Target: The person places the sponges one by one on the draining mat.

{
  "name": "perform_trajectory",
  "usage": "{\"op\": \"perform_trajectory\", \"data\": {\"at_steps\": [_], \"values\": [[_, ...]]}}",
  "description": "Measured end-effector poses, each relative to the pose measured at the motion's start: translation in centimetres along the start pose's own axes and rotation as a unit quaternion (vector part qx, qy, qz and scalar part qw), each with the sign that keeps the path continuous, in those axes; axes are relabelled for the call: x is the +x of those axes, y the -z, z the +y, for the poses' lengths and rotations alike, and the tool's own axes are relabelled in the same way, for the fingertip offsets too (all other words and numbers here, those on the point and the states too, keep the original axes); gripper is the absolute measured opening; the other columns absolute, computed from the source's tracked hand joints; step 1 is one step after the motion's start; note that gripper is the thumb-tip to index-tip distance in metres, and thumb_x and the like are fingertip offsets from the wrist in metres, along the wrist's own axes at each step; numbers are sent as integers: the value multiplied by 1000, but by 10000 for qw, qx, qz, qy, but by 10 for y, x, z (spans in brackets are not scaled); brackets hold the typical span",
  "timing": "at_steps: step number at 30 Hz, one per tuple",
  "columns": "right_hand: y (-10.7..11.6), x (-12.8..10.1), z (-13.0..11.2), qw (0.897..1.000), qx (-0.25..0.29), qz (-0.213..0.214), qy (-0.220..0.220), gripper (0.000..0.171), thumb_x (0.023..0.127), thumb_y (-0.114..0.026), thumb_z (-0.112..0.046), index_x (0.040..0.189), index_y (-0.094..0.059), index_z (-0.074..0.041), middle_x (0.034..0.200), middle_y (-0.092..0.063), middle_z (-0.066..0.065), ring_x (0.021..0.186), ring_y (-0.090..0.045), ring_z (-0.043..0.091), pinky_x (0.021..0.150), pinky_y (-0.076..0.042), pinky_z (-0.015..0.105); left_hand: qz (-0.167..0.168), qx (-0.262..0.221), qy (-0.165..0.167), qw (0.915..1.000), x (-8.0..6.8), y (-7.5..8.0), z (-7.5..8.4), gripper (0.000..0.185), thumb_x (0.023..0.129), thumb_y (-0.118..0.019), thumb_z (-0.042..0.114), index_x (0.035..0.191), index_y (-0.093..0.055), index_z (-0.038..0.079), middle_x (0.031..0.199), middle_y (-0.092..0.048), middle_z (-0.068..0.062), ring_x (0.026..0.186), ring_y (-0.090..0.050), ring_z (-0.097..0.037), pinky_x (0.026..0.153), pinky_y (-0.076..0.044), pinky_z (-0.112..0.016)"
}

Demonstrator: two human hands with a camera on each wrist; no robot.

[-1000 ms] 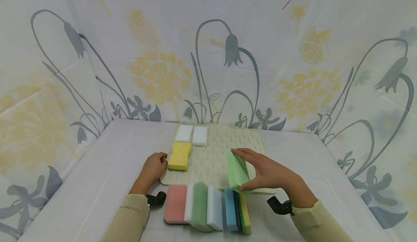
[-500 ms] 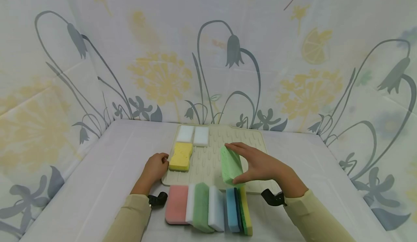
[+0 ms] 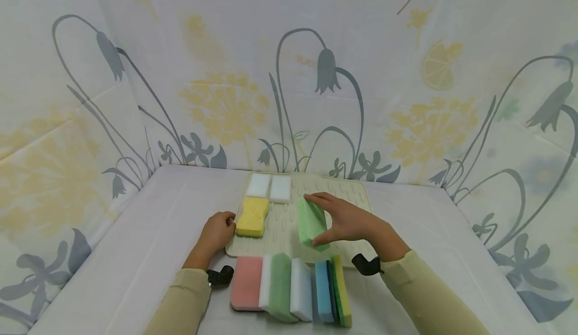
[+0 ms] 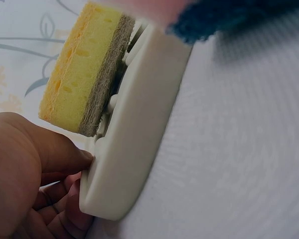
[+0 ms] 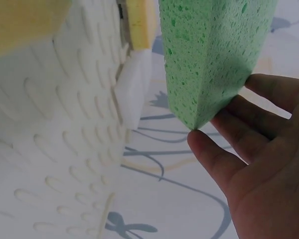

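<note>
My right hand [image 3: 349, 218] holds a light green sponge [image 3: 311, 222] between thumb and fingers, tilted on edge above the cream dish drying mat [image 3: 284, 232]. Its porous sides show in the right wrist view, where the fingertips press the green sponge [image 5: 209, 64]. At the mat's left edge, my left hand [image 3: 218, 232] pinches the rim; the thumb lies on the rim and the fingers curl beside it in the left wrist view, around the mat corner [image 4: 124, 149]. A yellow sponge [image 3: 253, 216] with a grey scouring side lies on the mat close to this hand.
Two white sponges [image 3: 258, 185] lie side by side at the mat's back left. In front of the mat stands a row of sponges: pink [image 3: 247, 282], white, green [image 3: 281, 287], white, blue [image 3: 323, 290] and yellow-green [image 3: 341, 292]. A flower-printed cloth [image 3: 289, 74] hangs behind.
My right hand has carried the green sponge left and farther back, from above the row of sponges to over the mat. The left hand stays at the mat's edge.
</note>
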State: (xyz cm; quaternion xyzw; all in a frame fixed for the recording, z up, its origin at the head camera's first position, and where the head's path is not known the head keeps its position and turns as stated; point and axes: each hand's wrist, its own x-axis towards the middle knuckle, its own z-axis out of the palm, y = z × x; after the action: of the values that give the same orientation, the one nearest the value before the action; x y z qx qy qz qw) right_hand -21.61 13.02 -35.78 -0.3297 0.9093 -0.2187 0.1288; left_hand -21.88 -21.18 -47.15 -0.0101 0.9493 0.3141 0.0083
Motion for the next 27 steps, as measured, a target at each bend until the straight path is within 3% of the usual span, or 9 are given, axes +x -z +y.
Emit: {"op": "perform_trajectory", "data": {"at_steps": [27], "values": [[-6,55,-4,9983,-375,-447,65,105,73,-75,-60,155,-23,-22,159,-24,6,142,-34,30,107,-38,51,17,19,96,10000,-1,1,2,35,93,-50,10,122,-62,-6,99,-64,-14,87,-58,-23,79,-49,-42]]}}
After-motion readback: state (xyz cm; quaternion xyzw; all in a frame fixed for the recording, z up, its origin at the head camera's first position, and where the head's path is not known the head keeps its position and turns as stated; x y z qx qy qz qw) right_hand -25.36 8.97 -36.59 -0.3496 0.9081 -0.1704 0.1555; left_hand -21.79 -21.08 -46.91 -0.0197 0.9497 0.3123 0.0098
